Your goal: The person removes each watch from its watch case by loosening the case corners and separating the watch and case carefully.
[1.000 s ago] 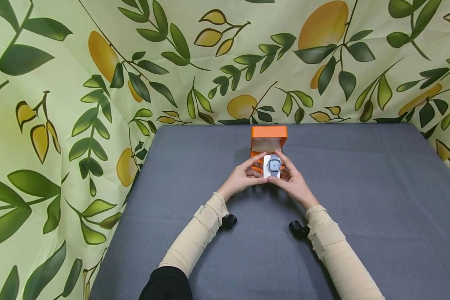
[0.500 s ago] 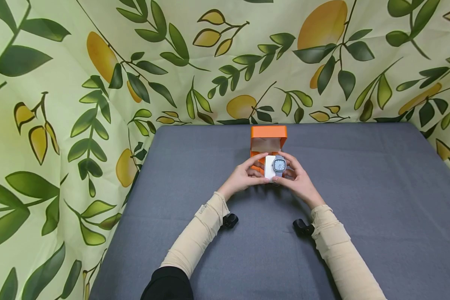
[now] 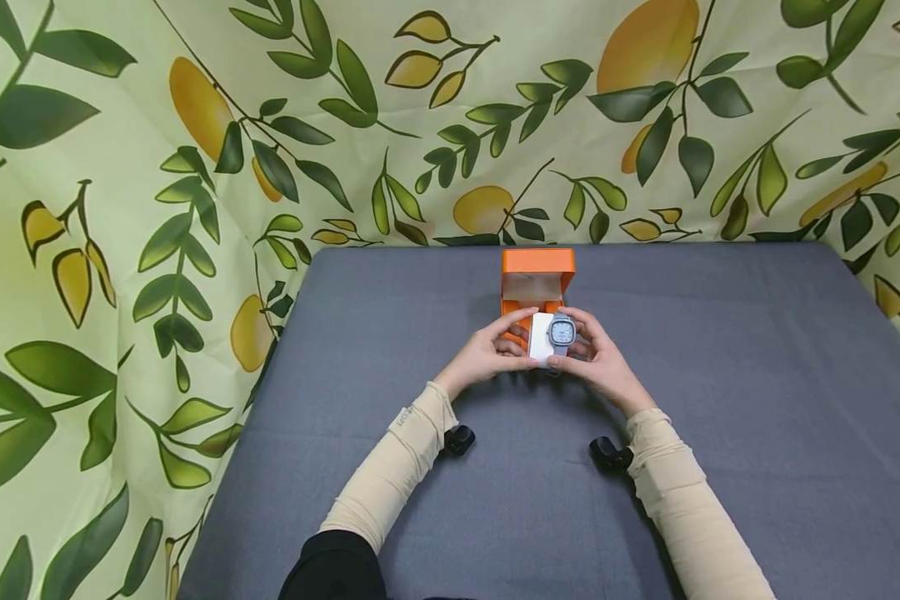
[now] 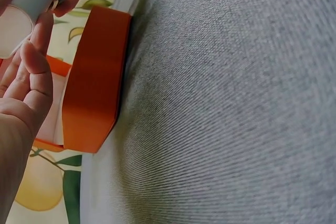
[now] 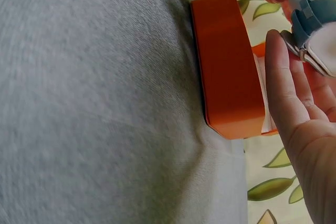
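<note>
Toward the far edge of the desk (image 3: 735,375), the left hand (image 3: 486,348) pinches the white cushion (image 3: 539,340), and the right hand (image 3: 598,360) grips the blue-grey watch (image 3: 562,331), whose strap runs around the cushion's right end. Both things are held up just on the near side of the open orange box (image 3: 537,265). With 2 hands at work, it seems best to brace the cushion and ease the watch straight along it, sparing the dial. The box's raised lid could hamper access from the far side, where leaf-patterned cloth (image 3: 480,142) hangs.
</note>
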The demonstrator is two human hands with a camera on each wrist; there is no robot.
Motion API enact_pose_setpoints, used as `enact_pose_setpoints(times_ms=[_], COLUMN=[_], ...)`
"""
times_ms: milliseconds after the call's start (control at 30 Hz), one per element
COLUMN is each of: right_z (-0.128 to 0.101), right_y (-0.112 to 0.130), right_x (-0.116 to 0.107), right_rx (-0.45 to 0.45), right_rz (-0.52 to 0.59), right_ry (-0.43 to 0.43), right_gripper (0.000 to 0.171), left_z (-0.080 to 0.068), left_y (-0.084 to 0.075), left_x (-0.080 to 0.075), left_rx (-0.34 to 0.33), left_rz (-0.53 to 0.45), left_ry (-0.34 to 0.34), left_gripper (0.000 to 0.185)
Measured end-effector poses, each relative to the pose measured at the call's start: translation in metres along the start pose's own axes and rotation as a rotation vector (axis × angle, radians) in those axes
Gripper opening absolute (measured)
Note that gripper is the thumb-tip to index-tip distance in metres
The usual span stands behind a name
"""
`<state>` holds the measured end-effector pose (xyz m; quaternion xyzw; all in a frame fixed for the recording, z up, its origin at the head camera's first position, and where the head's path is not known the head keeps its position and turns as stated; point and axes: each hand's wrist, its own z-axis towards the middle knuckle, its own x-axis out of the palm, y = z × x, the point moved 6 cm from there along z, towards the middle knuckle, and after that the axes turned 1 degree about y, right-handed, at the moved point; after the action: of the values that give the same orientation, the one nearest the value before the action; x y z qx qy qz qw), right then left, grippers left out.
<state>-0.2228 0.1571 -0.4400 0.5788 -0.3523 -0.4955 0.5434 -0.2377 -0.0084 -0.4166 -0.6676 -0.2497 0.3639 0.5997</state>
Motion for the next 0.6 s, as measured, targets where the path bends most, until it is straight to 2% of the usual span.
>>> enact_pose_setpoints(times_ms=[100, 200, 333, 433, 600], right_z=[0.000, 0.000, -0.001, -0.003, -0.007], right_y=[0.000, 0.000, -0.001, -0.001, -0.006], right_x=[-0.001, -0.003, -0.005, -0.010, -0.023], right_rx=[0.015, 0.016, 0.016, 0.012, 0.035], right_rz=[0.000, -0.009, -0.003, 0.018, 0.001], right_ry=[0.011, 0.016, 0.015, 0.005, -0.049], right_gripper=[0.075, 0.076, 0.076, 0.074, 0.067], left_z=[0.001, 0.006, 0.012, 0.011, 0.006], left_y=[0.001, 0.013, 0.025, 0.025, 0.021], left_x=[-0.001, -0.002, -0.003, -0.008, -0.016], left_rx=[-0.018, -0.017, 0.026, 0.046, 0.032], left_rz=[0.014, 0.025, 0.026, 0.004, -0.027], left_ry=[0.009, 0.001, -0.013, -0.033, -0.091], left_gripper=[0.073, 0.073, 0.074, 0.074, 0.074])
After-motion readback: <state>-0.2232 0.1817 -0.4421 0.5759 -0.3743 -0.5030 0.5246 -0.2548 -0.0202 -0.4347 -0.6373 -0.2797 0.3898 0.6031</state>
